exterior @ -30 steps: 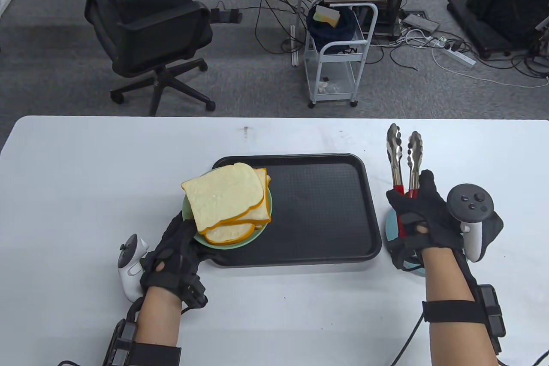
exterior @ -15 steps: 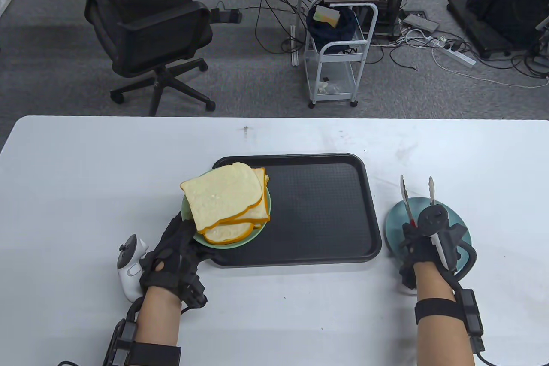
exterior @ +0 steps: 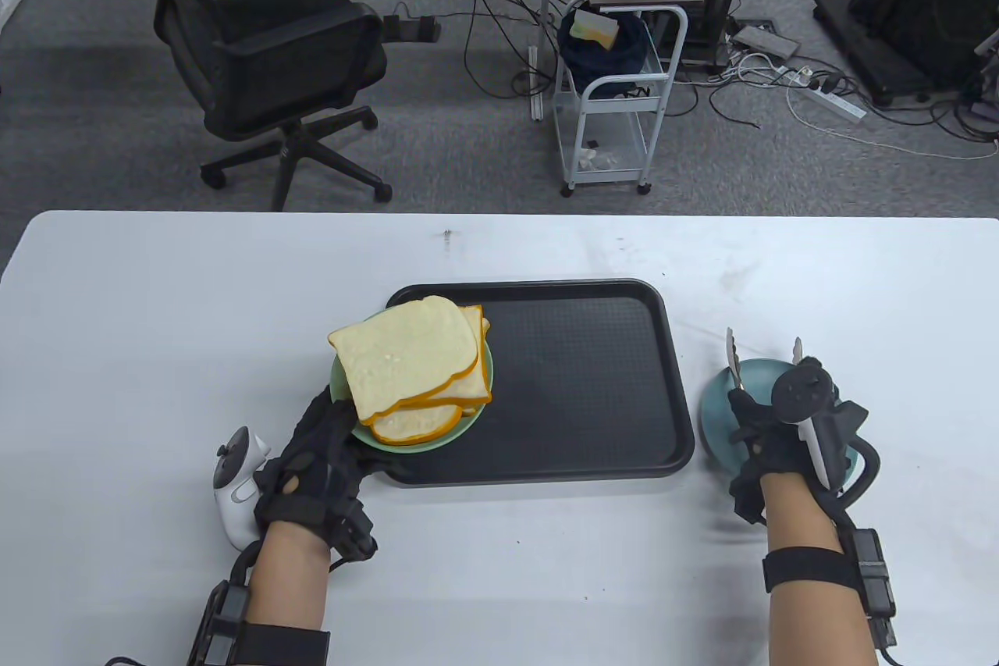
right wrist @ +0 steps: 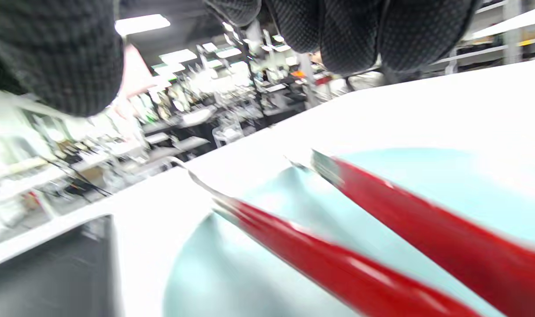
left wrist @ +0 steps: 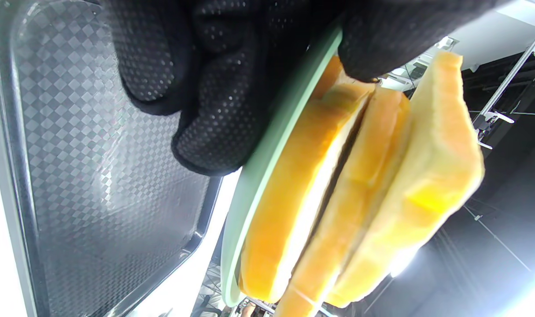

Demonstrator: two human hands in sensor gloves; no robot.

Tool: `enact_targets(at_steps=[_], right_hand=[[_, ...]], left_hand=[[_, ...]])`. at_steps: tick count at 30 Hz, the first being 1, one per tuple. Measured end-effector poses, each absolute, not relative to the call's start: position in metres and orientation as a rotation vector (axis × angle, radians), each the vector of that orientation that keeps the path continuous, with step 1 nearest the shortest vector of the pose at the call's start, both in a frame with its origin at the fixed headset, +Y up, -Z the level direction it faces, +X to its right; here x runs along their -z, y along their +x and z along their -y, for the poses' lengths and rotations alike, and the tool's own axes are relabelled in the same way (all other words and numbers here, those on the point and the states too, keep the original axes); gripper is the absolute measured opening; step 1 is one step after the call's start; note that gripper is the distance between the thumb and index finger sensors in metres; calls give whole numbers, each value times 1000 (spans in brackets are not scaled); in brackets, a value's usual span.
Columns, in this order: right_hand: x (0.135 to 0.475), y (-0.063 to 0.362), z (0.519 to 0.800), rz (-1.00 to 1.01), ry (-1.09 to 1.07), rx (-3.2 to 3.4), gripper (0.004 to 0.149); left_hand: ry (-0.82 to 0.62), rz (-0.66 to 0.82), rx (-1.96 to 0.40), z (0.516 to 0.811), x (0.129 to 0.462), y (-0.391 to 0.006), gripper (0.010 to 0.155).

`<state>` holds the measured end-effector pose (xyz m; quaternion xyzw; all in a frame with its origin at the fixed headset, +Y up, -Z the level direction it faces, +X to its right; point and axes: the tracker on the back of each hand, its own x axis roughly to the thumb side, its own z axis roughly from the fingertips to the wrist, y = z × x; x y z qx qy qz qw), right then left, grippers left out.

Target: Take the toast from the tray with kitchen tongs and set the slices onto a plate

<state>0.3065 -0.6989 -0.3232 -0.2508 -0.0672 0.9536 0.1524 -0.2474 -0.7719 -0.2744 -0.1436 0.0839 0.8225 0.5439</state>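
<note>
Several toast slices (exterior: 410, 361) are stacked on a light green plate (exterior: 460, 428) at the left end of the black tray (exterior: 593, 385). My left hand (exterior: 328, 432) grips that plate's near rim; in the left wrist view the fingers (left wrist: 214, 110) lie under the rim (left wrist: 258, 176) and the thumb on top, beside the toast (left wrist: 381, 198). My right hand (exterior: 753, 432) grips the red-handled metal tongs (exterior: 734, 361) above a teal plate (exterior: 714, 408) right of the tray. The tong arms stand apart, tips pointing away. The right wrist view shows the red handles (right wrist: 337, 264) blurred over the teal plate (right wrist: 426, 176).
The white table (exterior: 195, 291) extends on both sides of the tray. Beyond its far edge stand a black office chair (exterior: 265, 65), a white cart (exterior: 616, 96) and floor cables.
My right hand drew back toward the near edge and turned on its side, carrying the tongs in over the teal plate. The left hand and the toast plate stayed still.
</note>
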Motion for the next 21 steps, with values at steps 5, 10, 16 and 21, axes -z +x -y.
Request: enact_targets(at_steps=[5,10,16,21], right_hand=[[299,253,637,339,-387,-2675,87],[269,193,626,394,-87,-2688,77],[251,155,669,361,59,-2725,72],[255,153,715,325,121,-2831,72]], left_hand=[[-330,-217,-1952,773,273,-248,61],[-318,-253,-1948,776,272,-252,61],[-306,-283,-1962,780,271,-258,61],[-298,-312,-1950,784,271,-261,60]])
